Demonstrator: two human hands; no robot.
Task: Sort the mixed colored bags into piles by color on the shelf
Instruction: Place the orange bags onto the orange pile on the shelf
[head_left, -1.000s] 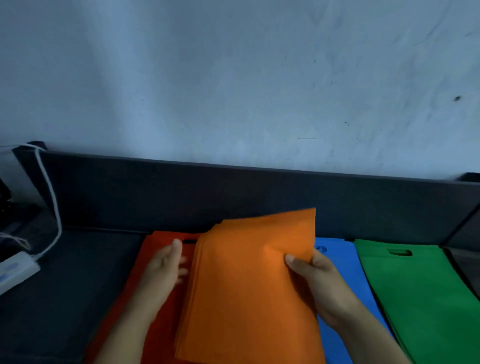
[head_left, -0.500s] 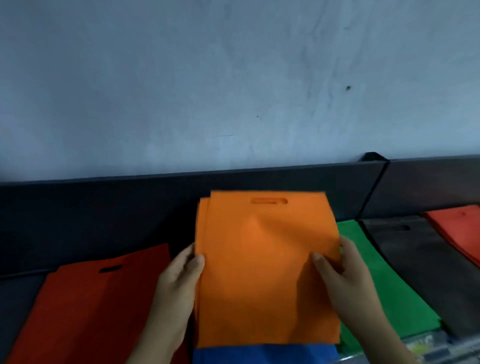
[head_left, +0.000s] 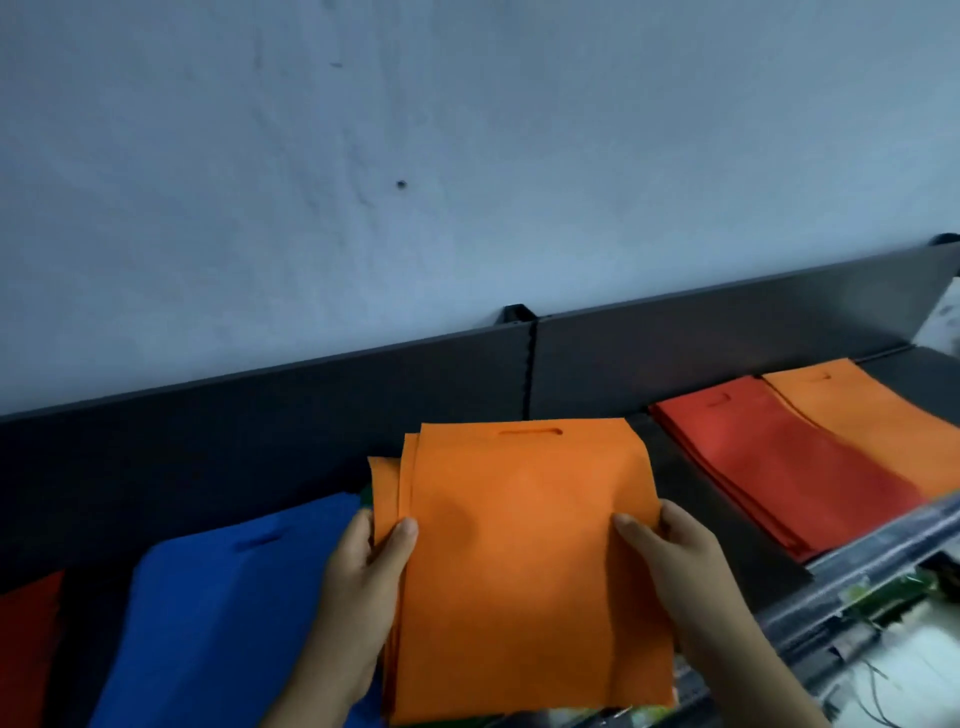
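We hold the orange stack (head_left: 530, 561) above the shelf (head_left: 727, 525), left hand (head_left: 363, 577) and right hand (head_left: 670, 566) pinching its edges; next: carry right, square onto far-right orange pile (head_left: 872, 421).

The held stack of bags (head_left: 530, 561) is plain bright orange. Beside it lies a plain royal blue pile (head_left: 218, 613), and a red pile (head_left: 26, 644) shows at far left. To the right sit a red-orange pile (head_left: 779, 467) and an orange pile (head_left: 872, 421). The shelf (head_left: 260, 441) is dark grey-black, and the wall (head_left: 467, 156) is pale bluish white.
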